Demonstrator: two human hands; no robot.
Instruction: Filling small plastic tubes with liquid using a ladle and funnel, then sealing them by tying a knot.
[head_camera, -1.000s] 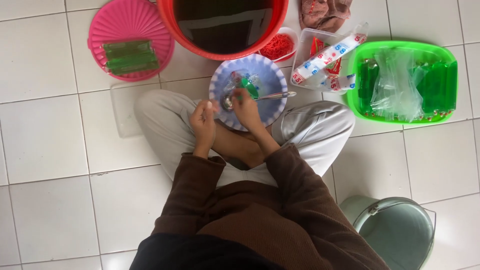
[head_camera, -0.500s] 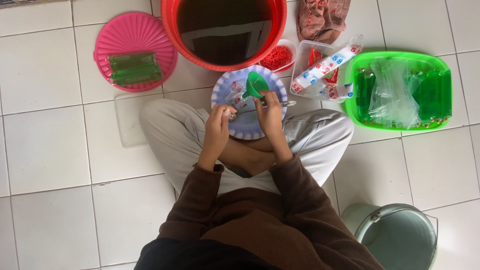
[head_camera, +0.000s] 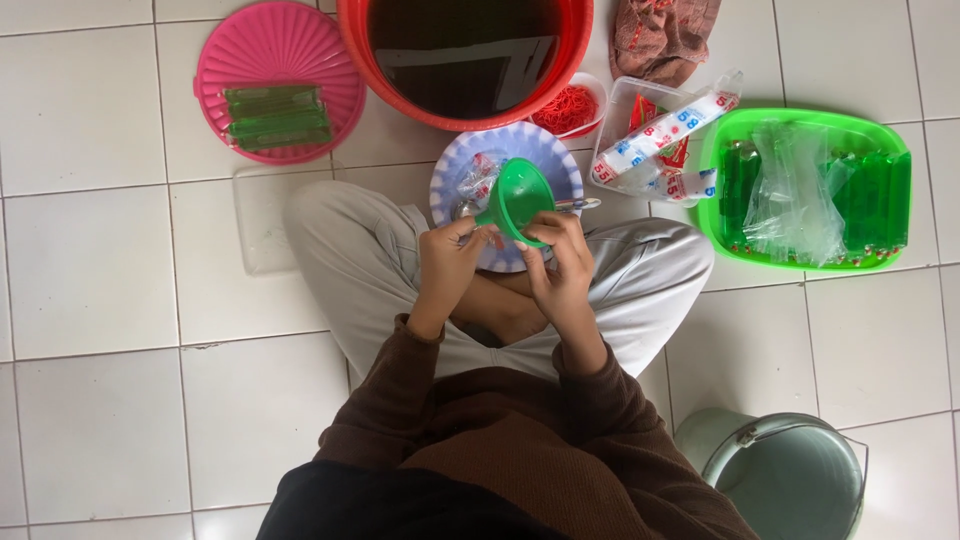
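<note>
- Change noted: the green funnel, half a second ago held upright over the far part of the blue-and-white bowl, has been drawn nearer the lap and tipped, and both hands have been brought closer together.
- Left hand, centre of frame: fingers curled and pinched on the narrow spout end of the funnel; whether a clear bag is also pinched there cannot be told.
- Green funnel, just above and between the two hands: long axis laid on a slant, the spout pointed to the lower left toward the left hand, the wide mouth turned to the upper right and up toward the camera.
- Right hand, right of centre: fingers closed against the lower rim of the funnel cone.
- Metal spoon: laid across the bowl's right rim, behind the funnel.
- Surroundings, left to right: pink lid bearing green packets, upper left; red tub of dark liquid, top centre; green tray with bags, upper right; grey pail, lower right.
</note>
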